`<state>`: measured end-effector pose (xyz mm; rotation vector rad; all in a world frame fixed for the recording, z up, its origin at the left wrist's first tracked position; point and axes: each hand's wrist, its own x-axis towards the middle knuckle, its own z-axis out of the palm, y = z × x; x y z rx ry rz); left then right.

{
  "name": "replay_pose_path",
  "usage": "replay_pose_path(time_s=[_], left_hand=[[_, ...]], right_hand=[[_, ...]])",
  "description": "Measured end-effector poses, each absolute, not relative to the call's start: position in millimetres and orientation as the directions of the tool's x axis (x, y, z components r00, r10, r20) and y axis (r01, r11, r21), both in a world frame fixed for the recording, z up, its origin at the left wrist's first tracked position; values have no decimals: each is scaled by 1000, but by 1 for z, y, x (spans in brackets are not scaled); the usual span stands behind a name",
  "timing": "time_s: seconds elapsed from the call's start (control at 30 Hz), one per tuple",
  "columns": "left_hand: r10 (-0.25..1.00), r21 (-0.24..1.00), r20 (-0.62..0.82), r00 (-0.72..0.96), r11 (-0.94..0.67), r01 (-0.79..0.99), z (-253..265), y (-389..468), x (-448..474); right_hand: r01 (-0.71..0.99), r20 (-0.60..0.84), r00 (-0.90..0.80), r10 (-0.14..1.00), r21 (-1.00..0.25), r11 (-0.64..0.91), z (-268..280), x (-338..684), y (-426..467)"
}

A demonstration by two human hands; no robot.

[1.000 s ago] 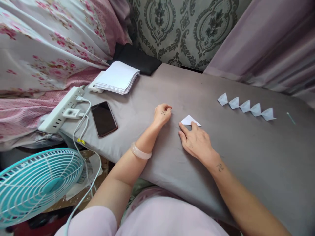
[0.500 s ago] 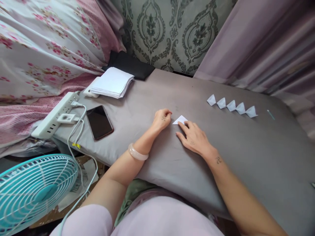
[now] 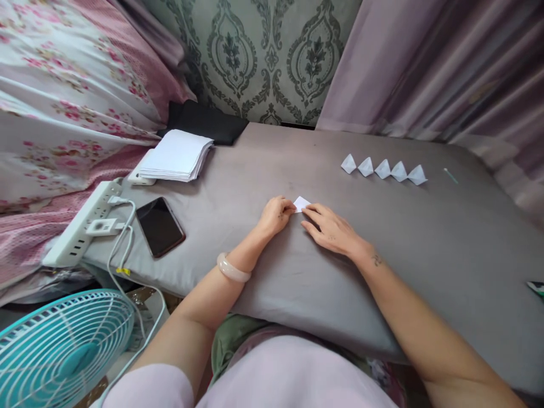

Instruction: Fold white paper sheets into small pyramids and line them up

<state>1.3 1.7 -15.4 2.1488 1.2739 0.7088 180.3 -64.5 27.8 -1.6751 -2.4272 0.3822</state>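
A small white folded paper triangle (image 3: 301, 203) lies on the grey cloth surface between my two hands. My left hand (image 3: 277, 216) is closed, its thumb and fingertips pinching the left corner of the paper. A pale bangle is on that wrist. My right hand (image 3: 334, 229) lies palm down with its fingers apart, the fingertips resting on the paper's right corner and the thumb off to the near side. Farther right, several folded white paper pieces (image 3: 382, 169) stand in a row, each coming to a point.
A stack of white paper sheets (image 3: 176, 156) lies at the back left by a black folded item (image 3: 208, 122). A phone (image 3: 160, 226), a power strip (image 3: 83, 224) with cables and a turquoise fan (image 3: 79, 360) are at left. A thin green stick (image 3: 451, 176) lies right.
My left hand has moved right and now grips the paper's left corner; before, it was just apart from it. My right hand stays on the paper. The view has shifted slightly.
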Motion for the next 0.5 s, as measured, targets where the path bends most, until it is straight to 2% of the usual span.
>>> replay_pose_path(time_s=[0.13, 0.27, 0.37, 0.5], left_hand=[[904, 743, 109, 414, -350, 571, -11, 3, -2], [887, 755, 79, 455, -351, 554, -7, 3, -6], [871, 741, 49, 489, -360, 567, -7, 4, -9], [884, 647, 50, 464, -383, 659, -9, 2, -12]], right_hand=[[878, 26, -356, 934, -332, 344, 27, 181, -67], [908, 47, -332, 942, -256, 333, 24, 174, -65], [918, 84, -325, 942, -214, 335, 22, 171, -62], [899, 113, -329, 937, -268, 348, 16, 178, -59]])
